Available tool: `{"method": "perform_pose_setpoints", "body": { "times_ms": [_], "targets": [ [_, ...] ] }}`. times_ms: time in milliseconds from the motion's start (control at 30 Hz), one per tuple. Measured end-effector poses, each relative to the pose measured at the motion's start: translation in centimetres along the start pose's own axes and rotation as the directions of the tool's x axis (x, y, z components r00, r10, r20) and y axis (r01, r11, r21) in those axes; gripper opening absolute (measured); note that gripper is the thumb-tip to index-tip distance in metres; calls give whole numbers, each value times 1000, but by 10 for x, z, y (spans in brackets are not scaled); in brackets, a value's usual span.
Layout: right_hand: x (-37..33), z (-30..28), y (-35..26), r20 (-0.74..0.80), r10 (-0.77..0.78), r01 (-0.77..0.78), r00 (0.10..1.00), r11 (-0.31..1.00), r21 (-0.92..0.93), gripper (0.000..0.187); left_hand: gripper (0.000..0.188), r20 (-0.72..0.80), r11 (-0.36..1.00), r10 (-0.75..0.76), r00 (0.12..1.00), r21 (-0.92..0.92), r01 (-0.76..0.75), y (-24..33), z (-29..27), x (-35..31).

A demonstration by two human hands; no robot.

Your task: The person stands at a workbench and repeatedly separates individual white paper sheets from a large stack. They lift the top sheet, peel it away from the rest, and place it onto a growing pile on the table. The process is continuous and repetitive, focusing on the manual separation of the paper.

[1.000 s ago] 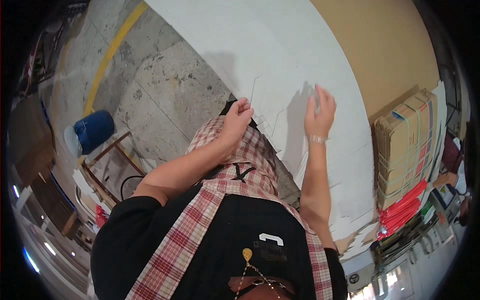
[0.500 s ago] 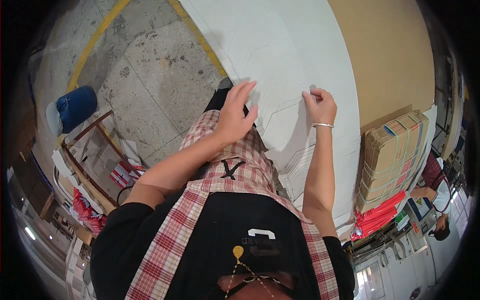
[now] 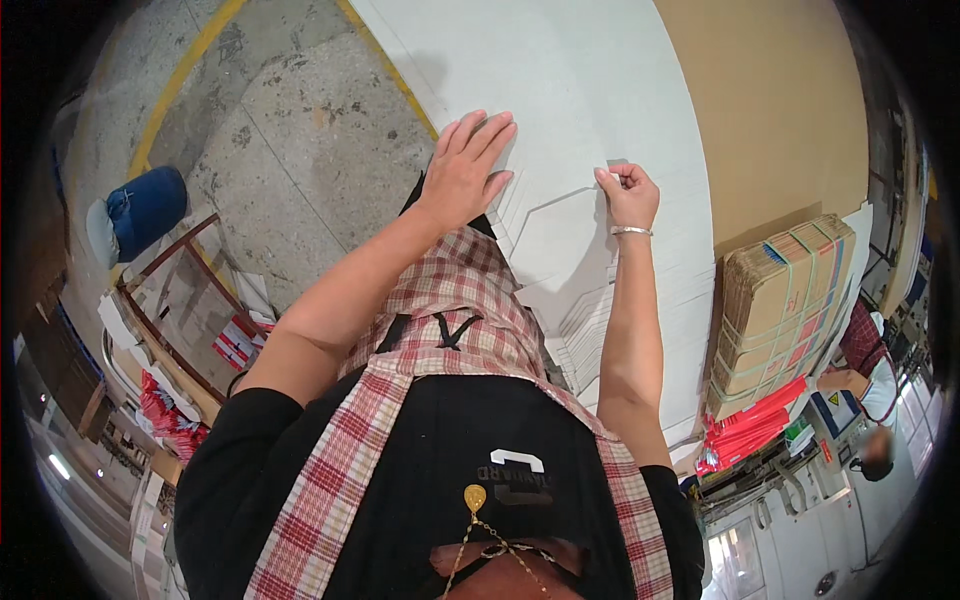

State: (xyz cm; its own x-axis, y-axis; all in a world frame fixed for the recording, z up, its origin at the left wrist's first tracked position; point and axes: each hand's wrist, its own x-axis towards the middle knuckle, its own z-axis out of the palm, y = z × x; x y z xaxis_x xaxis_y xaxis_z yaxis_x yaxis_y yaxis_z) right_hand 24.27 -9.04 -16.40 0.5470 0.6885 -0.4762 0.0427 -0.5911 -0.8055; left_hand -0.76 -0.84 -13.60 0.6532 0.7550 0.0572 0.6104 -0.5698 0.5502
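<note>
Die-cut white cardboard sheets (image 3: pixel 565 240) lie in stepped layers in front of me, their angled edges overlapping. My left hand (image 3: pixel 465 170) lies over the left border of the white stack, palm down, fingers stretched out and thumb apart; nothing is in it. Farther right, my right hand (image 3: pixel 632 196) has thumb and fingers pinched together at the end of one sheet's dark edge line. A bit of white shows between the fingertips, apparently that sheet's edge. A bracelet circles the right wrist.
Brown board (image 3: pixel 780 120) borders the white sheets on the right. Nearer stands a strapped bundle of flat cartons (image 3: pixel 780 315), with red packaging (image 3: pixel 750 430) beside it. A blue drum (image 3: pixel 150 210) and a brown metal frame (image 3: pixel 185 240) are at left. Another person (image 3: pixel 880 390) is at far right.
My left hand has moved away from me and flattened over the stack's left border. My right hand has shifted slightly away and left, still pinched. The sheet's edge line shows darker.
</note>
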Motion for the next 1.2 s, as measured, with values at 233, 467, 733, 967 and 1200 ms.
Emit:
{"method": "perform_pose_setpoints", "body": {
  "times_ms": [233, 467, 733, 967, 1200],
  "targets": [
    [-7, -12, 10, 56, -34, 42, 998, 988, -146, 28, 57, 41, 995, 8, 999, 96, -12, 3, -5, -1],
    [-1, -3, 21, -27, -21, 18, 999, 993, -115, 34, 53, 38, 996, 9, 999, 93, -12, 1, -4, 0],
    [2, 11, -16, -30, -266, 249, 963, 930, -271, 31, 62, 3, 997, -21, 1000, 71, 21, -3, -10, 4],
    [9, 15, -13, -17, -14, 14, 1000, 999, -45, 24, 70, 5, 996, -21, 1000, 88, 20, -7, -12, 4],
    [13, 19, -11, -46, 9, -12, 999, 998, -66, 25, 71, -3, 998, -37, 999, 48, 37, -6, -15, 5]
  ]
}}
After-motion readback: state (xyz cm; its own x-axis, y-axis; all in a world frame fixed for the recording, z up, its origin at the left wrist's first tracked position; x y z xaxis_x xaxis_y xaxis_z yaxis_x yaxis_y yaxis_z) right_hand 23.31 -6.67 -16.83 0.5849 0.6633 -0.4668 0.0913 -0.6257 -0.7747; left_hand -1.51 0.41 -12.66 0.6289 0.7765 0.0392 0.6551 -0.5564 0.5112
